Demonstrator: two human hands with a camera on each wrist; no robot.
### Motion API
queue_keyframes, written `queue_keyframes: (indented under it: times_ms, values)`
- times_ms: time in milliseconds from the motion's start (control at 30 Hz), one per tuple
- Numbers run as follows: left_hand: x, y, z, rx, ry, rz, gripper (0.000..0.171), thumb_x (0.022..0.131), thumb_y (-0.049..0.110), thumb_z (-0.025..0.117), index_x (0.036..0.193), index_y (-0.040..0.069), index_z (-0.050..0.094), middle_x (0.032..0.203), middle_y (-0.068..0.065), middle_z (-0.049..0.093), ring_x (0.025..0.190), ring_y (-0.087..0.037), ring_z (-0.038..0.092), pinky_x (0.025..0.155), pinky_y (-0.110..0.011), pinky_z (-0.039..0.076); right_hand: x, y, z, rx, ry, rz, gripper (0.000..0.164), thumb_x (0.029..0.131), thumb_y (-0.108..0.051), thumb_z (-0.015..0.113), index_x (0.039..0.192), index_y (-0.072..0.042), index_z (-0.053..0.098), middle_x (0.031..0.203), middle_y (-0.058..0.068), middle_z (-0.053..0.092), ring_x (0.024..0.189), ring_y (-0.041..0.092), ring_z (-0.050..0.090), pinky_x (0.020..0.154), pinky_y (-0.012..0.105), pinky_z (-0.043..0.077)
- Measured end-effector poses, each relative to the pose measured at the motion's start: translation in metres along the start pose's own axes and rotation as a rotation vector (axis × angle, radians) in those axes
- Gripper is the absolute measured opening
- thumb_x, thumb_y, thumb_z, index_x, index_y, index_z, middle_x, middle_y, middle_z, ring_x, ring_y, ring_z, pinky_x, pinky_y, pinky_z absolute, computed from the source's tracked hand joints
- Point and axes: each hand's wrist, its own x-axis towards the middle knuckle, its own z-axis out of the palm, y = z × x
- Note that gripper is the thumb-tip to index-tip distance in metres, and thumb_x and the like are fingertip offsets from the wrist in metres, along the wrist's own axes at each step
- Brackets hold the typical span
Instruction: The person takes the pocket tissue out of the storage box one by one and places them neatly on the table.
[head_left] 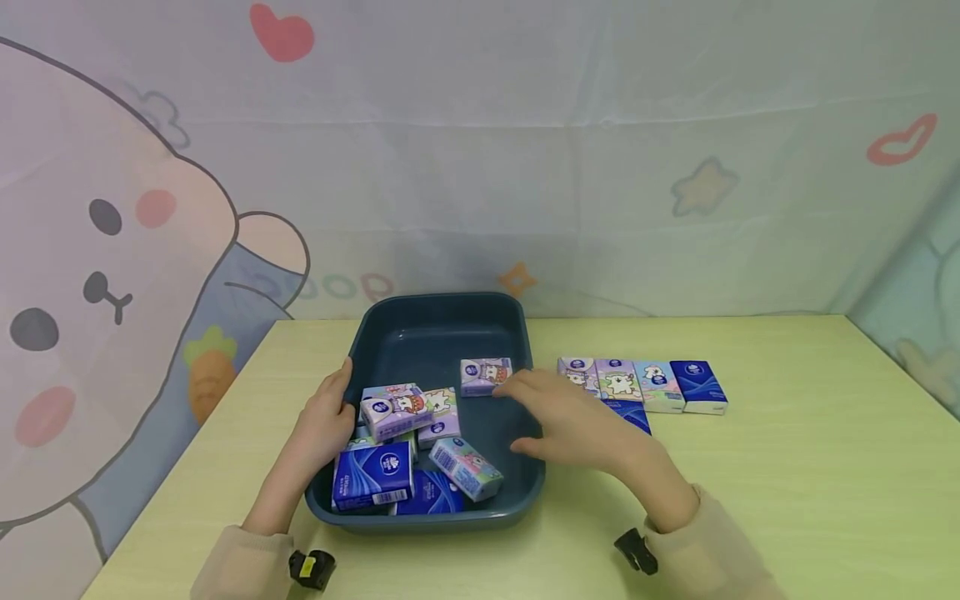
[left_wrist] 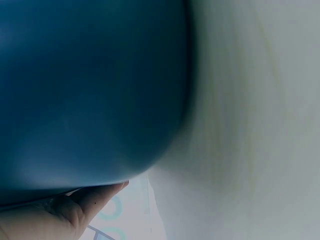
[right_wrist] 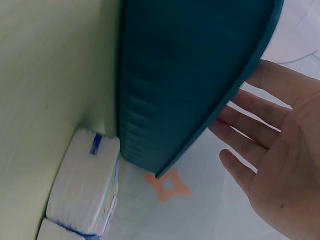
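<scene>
A dark blue tub (head_left: 442,522) stands on the table, holding several small tissue packs in purple, light blue and dark blue wrappers. My left hand (head_left: 322,417) grips its left rim, thumb at the top edge and fingers along the outer wall (left_wrist: 90,125). Over the right rim reaches my right hand (head_left: 566,419), palm down, fingers spread and slightly bent. Its fingertips are right at a purple tissue pack (head_left: 480,375) lying apart toward the tub's far right. A purple pack (head_left: 393,414) lies on others at the left; a light blue pack (head_left: 467,468) leans near the front.
Right of the tub, tissue packs stand side by side in a row, ending in a dark blue pack (head_left: 697,387). Another dark blue pack (head_left: 628,414) lies in front, partly hidden by my right hand. A printed cloth (head_left: 450,183) hangs behind the table.
</scene>
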Motion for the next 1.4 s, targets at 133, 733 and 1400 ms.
queue_keyframes:
  times_ms: [133, 733, 1400]
  values:
    - [0.0, -0.001, 0.001, -0.003, 0.005, 0.006, 0.059, 0.091, 0.005, 0.033, 0.146, 0.003, 0.011, 0.15, -0.023, 0.018, 0.136, -0.044, 0.021, 0.107, -0.057, 0.024, 0.005, -0.006, 0.007, 0.001, -0.057, -0.019, 0.062, 0.075, -0.03, 0.072, 0.131, -0.018, 0.047, 0.135, 0.001, 0.05, 0.128, 0.02, 0.044, 0.106, 0.04, 0.038]
    - [-0.001, 0.0, -0.003, -0.004, 0.012, 0.015, 0.059, 0.091, 0.005, 0.033, 0.146, 0.002, 0.01, 0.15, -0.024, 0.019, 0.136, -0.044, 0.021, 0.107, -0.057, 0.024, 0.02, -0.023, 0.03, -0.057, -0.265, -0.086, 0.08, 0.069, -0.019, 0.076, 0.139, -0.017, 0.037, 0.138, -0.001, 0.046, 0.134, 0.021, 0.037, 0.115, 0.041, 0.021]
    - [-0.001, 0.0, 0.001, -0.009, 0.021, 0.017, 0.059, 0.091, 0.005, 0.034, 0.146, 0.003, 0.011, 0.15, -0.023, 0.019, 0.136, -0.043, 0.022, 0.106, -0.057, 0.025, 0.023, -0.03, 0.042, -0.078, -0.257, -0.128, 0.082, 0.067, -0.025, 0.077, 0.137, -0.025, 0.035, 0.144, -0.007, 0.039, 0.136, 0.016, 0.034, 0.114, 0.044, 0.023]
